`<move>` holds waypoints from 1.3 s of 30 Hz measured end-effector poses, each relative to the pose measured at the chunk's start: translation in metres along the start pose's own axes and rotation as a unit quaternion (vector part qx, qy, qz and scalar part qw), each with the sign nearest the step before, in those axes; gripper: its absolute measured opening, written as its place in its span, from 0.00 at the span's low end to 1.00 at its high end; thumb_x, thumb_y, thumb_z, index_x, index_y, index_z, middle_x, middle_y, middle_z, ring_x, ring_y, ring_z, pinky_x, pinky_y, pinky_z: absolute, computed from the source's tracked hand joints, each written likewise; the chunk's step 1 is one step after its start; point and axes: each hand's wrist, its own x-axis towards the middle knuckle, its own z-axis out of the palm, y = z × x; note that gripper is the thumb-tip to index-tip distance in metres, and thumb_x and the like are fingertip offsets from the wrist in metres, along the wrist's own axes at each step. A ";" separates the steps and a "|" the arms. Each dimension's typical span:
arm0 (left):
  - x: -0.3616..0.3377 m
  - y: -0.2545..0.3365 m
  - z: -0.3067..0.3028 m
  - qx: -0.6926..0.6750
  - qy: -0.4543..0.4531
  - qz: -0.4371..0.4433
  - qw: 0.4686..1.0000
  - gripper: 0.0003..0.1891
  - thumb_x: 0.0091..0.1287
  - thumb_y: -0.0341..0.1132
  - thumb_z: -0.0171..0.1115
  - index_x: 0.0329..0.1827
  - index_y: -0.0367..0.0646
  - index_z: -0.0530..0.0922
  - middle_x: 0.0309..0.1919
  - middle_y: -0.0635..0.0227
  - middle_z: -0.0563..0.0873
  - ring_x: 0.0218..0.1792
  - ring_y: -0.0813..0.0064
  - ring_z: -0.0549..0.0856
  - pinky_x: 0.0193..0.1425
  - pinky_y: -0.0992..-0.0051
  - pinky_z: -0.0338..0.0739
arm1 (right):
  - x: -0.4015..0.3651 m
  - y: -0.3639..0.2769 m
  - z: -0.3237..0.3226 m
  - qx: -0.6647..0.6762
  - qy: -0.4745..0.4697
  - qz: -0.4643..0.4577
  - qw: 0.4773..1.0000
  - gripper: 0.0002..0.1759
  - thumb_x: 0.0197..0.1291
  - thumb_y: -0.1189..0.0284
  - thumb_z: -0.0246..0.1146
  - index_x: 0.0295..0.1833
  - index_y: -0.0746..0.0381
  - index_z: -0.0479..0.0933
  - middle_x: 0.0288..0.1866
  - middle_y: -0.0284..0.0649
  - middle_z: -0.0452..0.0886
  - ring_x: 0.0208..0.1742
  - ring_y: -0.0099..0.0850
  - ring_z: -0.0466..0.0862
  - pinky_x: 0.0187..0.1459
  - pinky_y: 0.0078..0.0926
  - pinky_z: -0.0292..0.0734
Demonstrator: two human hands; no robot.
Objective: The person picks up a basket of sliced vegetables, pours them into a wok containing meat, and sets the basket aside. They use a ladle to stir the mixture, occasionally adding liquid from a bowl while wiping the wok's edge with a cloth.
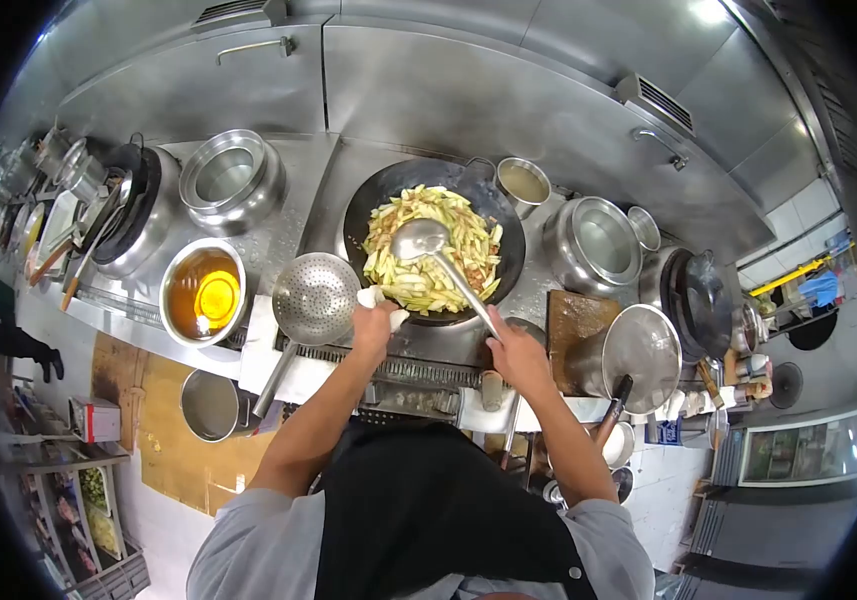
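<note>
A black wok (pixel 351 225) on the stove holds a heap of pale green and yellow vegetable strips (pixel 463 240) with some brownish pieces among them. My right hand (pixel 520 358) is wrapped round the long handle of a metal ladle (pixel 420 238), whose bowl rests on the strips with its rounded back up. At the wok's near left edge, my left hand (pixel 375 325) is closed on a folded white cloth (pixel 372 297). The cloth appears to lie against the wok's rim, though my fingers partly hide the contact. Just left of this hand lies a perforated strainer (pixel 315 298).
Left of the strainer stands a bowl of amber oil (pixel 203 292), with a metal pot (pixel 233 180) behind it. To the right are another pot (pixel 603 245), a wooden board (pixel 578 325) and a tall metal container (pixel 640 355). A small pot (pixel 523 183) sits behind the wok.
</note>
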 end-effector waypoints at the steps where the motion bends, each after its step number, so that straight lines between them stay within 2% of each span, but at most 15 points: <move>1: -0.002 0.001 -0.001 -0.002 -0.006 -0.006 1.000 0.14 0.65 0.34 0.69 0.50 0.38 0.84 0.35 0.62 0.89 0.27 0.72 0.86 0.22 0.70 0.73 | -0.015 -0.008 -0.009 0.044 0.029 0.015 0.998 0.37 0.74 0.67 0.64 0.86 0.51 0.66 0.51 0.59 0.88 0.46 0.61 0.90 0.50 0.57 0.85; 5: 0.020 -0.012 -0.011 0.005 -0.038 0.038 0.999 0.10 0.66 0.34 0.68 0.46 0.39 0.85 0.34 0.63 0.89 0.25 0.73 0.85 0.19 0.70 0.71 | -0.073 -0.055 -0.013 0.222 0.036 0.114 0.968 0.34 0.76 0.66 0.65 0.85 0.54 0.69 0.59 0.60 0.89 0.51 0.53 0.92 0.51 0.48 0.85; 6: 0.024 -0.012 -0.011 -0.002 -0.046 0.006 0.999 0.10 0.66 0.34 0.68 0.45 0.38 0.86 0.32 0.63 0.89 0.24 0.73 0.85 0.19 0.70 0.71 | -0.068 -0.033 0.038 0.191 0.183 -0.049 0.963 0.33 0.78 0.66 0.65 0.85 0.56 0.69 0.48 0.50 0.92 0.41 0.39 0.91 0.43 0.39 0.82; 7: 0.029 -0.012 -0.009 -0.009 -0.055 -0.024 0.998 0.10 0.66 0.34 0.68 0.43 0.37 0.86 0.30 0.62 0.89 0.23 0.73 0.84 0.19 0.70 0.71 | -0.054 -0.026 0.054 0.183 0.190 -0.046 0.963 0.33 0.78 0.66 0.65 0.85 0.56 0.69 0.48 0.50 0.92 0.41 0.39 0.91 0.43 0.39 0.82; 9: 0.030 -0.018 -0.009 0.012 -0.053 -0.029 0.998 0.11 0.68 0.36 0.69 0.41 0.36 0.86 0.27 0.63 0.88 0.21 0.73 0.83 0.19 0.70 0.71 | -0.027 -0.026 0.067 0.293 -0.017 0.184 0.938 0.34 0.78 0.67 0.66 0.86 0.58 0.68 0.38 0.36 0.87 0.33 0.27 0.82 0.37 0.32 0.79; 10: 0.025 -0.012 -0.010 0.012 -0.063 -0.034 0.997 0.11 0.68 0.37 0.69 0.42 0.36 0.86 0.29 0.63 0.89 0.22 0.73 0.83 0.19 0.71 0.71 | -0.019 -0.032 0.067 0.294 -0.014 0.188 0.937 0.34 0.78 0.67 0.66 0.86 0.58 0.68 0.38 0.36 0.87 0.33 0.27 0.82 0.37 0.32 0.79; 12: 0.024 -0.005 -0.014 0.037 -0.070 -0.052 0.996 0.16 0.72 0.44 0.70 0.49 0.39 0.86 0.33 0.65 0.90 0.24 0.73 0.84 0.21 0.71 0.73 | -0.004 -0.043 0.064 0.314 0.016 0.257 0.914 0.32 0.77 0.67 0.64 0.83 0.57 0.71 0.61 0.60 0.89 0.60 0.37 0.90 0.62 0.34 0.79; 16: 0.032 0.004 -0.040 0.093 -0.155 -0.155 0.971 0.23 0.79 0.59 0.65 0.60 0.49 0.84 0.38 0.68 0.90 0.32 0.72 0.88 0.33 0.64 0.82 | 0.000 -0.046 0.066 0.312 0.088 0.234 0.917 0.30 0.77 0.63 0.64 0.82 0.55 0.73 0.57 0.63 0.88 0.61 0.51 0.90 0.65 0.42 0.80; 20: 0.003 -0.016 -0.079 0.023 -0.159 -0.023 0.987 0.19 0.76 0.39 0.71 0.65 0.41 0.81 0.49 0.64 0.90 0.46 0.69 0.92 0.48 0.60 0.88 | 0.042 -0.035 0.083 0.090 0.047 0.231 0.968 0.34 0.77 0.57 0.63 0.84 0.52 0.70 0.60 0.64 0.87 0.65 0.64 0.84 0.67 0.57 0.78; 25: -0.086 -0.031 -0.166 -0.032 -0.241 -0.088 0.966 0.23 0.69 0.26 0.73 0.66 0.38 0.79 0.47 0.64 0.90 0.50 0.70 0.90 0.52 0.66 0.87 | 0.020 -0.049 0.074 0.060 0.065 0.221 0.971 0.33 0.74 0.62 0.65 0.82 0.56 0.73 0.56 0.61 0.87 0.62 0.60 0.86 0.62 0.55 0.82; 27: -0.133 -0.031 -0.186 0.011 -0.177 -0.125 0.976 0.21 0.69 0.26 0.71 0.65 0.37 0.79 0.44 0.65 0.90 0.50 0.70 0.90 0.53 0.66 0.87 | -0.017 -0.085 0.055 0.073 0.278 0.094 0.953 0.24 0.75 0.60 0.65 0.71 0.58 0.82 0.52 0.56 0.89 0.55 0.56 0.89 0.55 0.53 0.84; 30: -0.170 -0.070 -0.214 0.032 -0.182 -0.088 0.979 0.20 0.78 0.34 0.67 0.69 0.38 0.77 0.49 0.63 0.89 0.53 0.70 0.89 0.57 0.66 0.86 | -0.064 -0.125 0.106 0.259 0.111 -0.021 0.959 0.24 0.70 0.58 0.73 0.65 0.61 0.83 0.53 0.52 0.88 0.52 0.51 0.90 0.53 0.46 0.86; 32: -0.185 -0.085 -0.200 -0.038 -0.182 -0.082 0.979 0.22 0.82 0.40 0.62 0.72 0.39 0.75 0.54 0.63 0.88 0.56 0.71 0.88 0.61 0.66 0.84 | -0.087 -0.167 0.128 0.316 -0.124 -0.070 0.938 0.33 0.67 0.53 0.76 0.69 0.63 0.82 0.60 0.58 0.87 0.60 0.53 0.88 0.62 0.45 0.83; 34: -0.202 -0.092 -0.181 -0.133 -0.195 -0.077 0.969 0.28 0.90 0.54 0.47 0.79 0.42 0.70 0.68 0.62 0.82 0.66 0.71 0.83 0.70 0.65 0.79 | -0.111 -0.195 0.125 0.310 -0.068 -0.110 0.942 0.35 0.63 0.55 0.78 0.70 0.64 0.79 0.64 0.57 0.85 0.61 0.53 0.88 0.62 0.46 0.82; 39: -0.247 -0.060 -0.126 -0.285 -0.207 -0.068 0.933 0.25 0.90 0.50 0.48 0.77 0.41 0.72 0.69 0.64 0.83 0.68 0.68 0.83 0.72 0.62 0.78 | -0.166 -0.185 0.087 0.346 0.062 -0.041 0.935 0.28 0.61 0.63 0.80 0.61 0.64 0.79 0.59 0.52 0.87 0.58 0.46 0.90 0.60 0.41 0.84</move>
